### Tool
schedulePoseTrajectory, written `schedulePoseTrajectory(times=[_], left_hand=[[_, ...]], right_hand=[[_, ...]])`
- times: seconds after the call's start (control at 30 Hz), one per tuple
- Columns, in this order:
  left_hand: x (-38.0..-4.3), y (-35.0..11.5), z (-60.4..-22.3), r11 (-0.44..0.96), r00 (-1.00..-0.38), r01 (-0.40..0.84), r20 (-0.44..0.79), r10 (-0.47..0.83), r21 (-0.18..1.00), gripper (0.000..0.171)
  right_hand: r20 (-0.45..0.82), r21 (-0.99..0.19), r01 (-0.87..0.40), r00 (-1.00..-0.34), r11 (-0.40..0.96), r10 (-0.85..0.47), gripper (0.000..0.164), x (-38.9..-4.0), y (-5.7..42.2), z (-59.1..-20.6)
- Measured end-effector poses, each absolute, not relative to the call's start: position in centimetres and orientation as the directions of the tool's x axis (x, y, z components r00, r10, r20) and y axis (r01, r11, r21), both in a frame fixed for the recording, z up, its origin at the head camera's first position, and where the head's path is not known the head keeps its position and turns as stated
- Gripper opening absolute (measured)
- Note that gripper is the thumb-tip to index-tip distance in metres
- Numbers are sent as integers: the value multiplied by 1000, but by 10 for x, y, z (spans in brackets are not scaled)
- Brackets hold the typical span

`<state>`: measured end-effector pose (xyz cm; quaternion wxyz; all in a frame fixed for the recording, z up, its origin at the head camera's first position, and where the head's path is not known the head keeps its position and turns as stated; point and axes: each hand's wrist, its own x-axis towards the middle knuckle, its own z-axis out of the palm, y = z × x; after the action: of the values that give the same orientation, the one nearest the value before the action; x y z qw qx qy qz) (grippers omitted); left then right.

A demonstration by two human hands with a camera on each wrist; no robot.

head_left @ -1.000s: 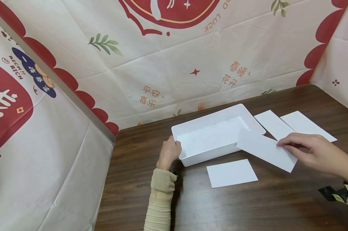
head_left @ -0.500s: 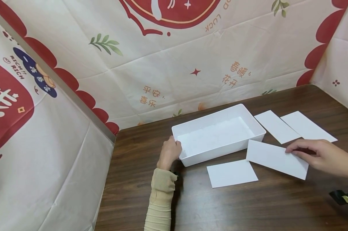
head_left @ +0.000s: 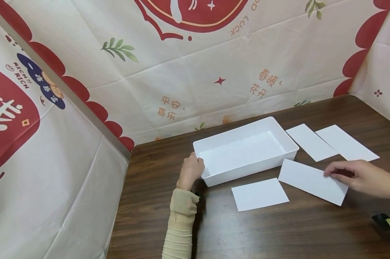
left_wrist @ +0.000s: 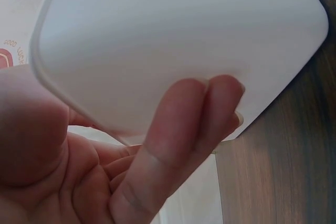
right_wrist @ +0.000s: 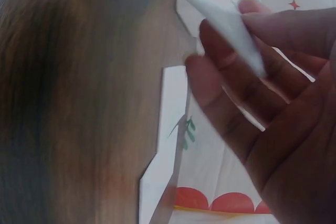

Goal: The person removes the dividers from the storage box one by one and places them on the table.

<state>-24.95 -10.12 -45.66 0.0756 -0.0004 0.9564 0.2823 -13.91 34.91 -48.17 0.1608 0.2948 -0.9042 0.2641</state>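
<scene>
A shallow white rectangular tray (head_left: 246,169) sits on the brown table. My left hand (head_left: 190,168) grips its left end; in the left wrist view the fingers (left_wrist: 176,111) lie against the tray's outer wall (left_wrist: 157,40). To the right of the tray, my right hand (head_left: 357,176) pinches a blank white card (head_left: 313,181) by its upper edge. That card is tilted, and I cannot tell whether it touches the table. In the right wrist view the thumb and fingers hold the card (right_wrist: 226,24), seen nearly edge-on, while the lower fingers are off it.
One white card (head_left: 260,195) lies flat in front of the tray. Two more, a left card (head_left: 311,142) and a right card (head_left: 347,142), lie to its right. A printed cloth (head_left: 195,72) hangs behind the wood-grain table (head_left: 246,237), and another covers the left side.
My right hand has drawn the pinched card rightward and nearer to me, away from the tray's right front corner. My left hand and the tray have stayed put.
</scene>
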Motion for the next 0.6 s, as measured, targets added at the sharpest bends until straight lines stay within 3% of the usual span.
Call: schedulePoseTrajectory(times=[0.2, 0.43, 0.6], left_hand=[[-250, -101, -456, 832, -987, -56, -159, 38, 552, 49], [-251, -101, -457, 842, -989, -42, -142, 41, 538, 47], [-252, -102, -458, 832, -987, -52, -155, 41, 552, 47]], right_hand=[[297, -384, -540, -840, 749, -454, 41, -141, 355, -494], [181, -405, -498, -866, 767, -467, 32, -141, 358, -501], [42, -359, -390, -915, 848, -402, 23, -140, 354, -497]])
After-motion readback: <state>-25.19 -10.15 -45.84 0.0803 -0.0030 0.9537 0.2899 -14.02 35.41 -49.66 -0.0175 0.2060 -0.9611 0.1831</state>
